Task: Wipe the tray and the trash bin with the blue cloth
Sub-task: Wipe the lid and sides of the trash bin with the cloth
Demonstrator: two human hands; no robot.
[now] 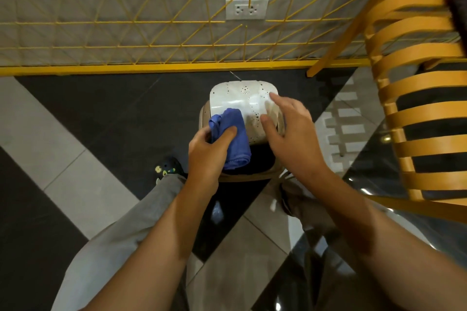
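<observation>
A small trash bin stands on the floor between my feet, its white speckled lid tipped up and its dark inside showing below. My left hand grips the bunched blue cloth, which lies against the lid's lower left part and hangs over the opening. My right hand rests on the lid's right side with fingers spread and straight. No tray is in view.
A yellow wire fence with a wall socket behind it closes off the far side. A wooden slatted chair stands at the right beside a glossy dark table edge. My feet flank the bin.
</observation>
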